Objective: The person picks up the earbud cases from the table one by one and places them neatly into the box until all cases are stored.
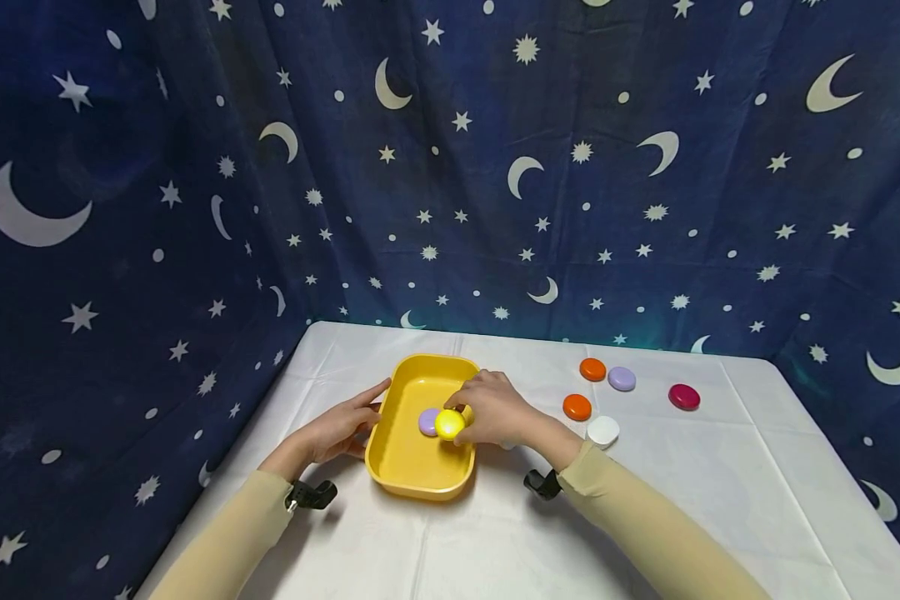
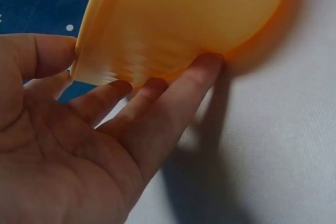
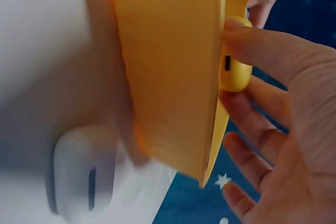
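Note:
My right hand (image 1: 495, 408) pinches a glossy yellow disc (image 1: 450, 425) between thumb and fingers, over the right side of a yellow tray (image 1: 420, 490). The right wrist view shows a small dark slot in the edge of the yellow disc (image 3: 240, 69), at the tray's rim. Inside the tray a lilac disc (image 1: 428, 422) lies partly hidden behind the yellow one. On the tray's left, my left hand (image 1: 337, 429) rests its extended fingers against the outer wall. The left wrist view has the fingertips (image 2: 207, 66) touching the wall of the tray (image 2: 184, 19).
Right of the tray, two orange discs (image 1: 592, 369), a second lilac disc (image 1: 622, 379), a dark red disc (image 1: 684, 397) and a white disc (image 1: 602, 431) lie on the white-covered table (image 1: 720, 500). A dark blue star-and-moon curtain (image 1: 480, 167) stands behind.

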Motion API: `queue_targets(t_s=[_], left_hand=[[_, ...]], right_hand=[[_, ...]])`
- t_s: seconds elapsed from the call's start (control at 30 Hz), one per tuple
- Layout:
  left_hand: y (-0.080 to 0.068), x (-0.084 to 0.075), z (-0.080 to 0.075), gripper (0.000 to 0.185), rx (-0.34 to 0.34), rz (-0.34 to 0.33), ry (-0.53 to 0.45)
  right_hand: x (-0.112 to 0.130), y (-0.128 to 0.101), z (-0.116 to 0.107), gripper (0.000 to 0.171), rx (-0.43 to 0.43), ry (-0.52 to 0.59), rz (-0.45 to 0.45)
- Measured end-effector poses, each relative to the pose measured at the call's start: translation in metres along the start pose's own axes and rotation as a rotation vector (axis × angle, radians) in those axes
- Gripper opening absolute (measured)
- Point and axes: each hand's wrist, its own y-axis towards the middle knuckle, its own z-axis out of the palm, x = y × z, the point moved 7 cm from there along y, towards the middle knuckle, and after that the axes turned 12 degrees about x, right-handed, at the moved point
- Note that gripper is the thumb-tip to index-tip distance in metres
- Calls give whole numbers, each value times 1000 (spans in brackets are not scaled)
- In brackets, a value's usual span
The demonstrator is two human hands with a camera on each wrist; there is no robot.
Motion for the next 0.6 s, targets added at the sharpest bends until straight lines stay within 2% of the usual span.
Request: queue_targets(t_s=[0.23,0.4,0.6], left_hand=[[0,1,0,71,-4,7,-6],[0,1,0,71,-3,11,-8],[0,1,0,73,3,7,-4]], right_hand=[[12,7,10,42,77,-82,43],[12,7,10,42,78,-128,54],[2,5,2,54,43,-87,95]])
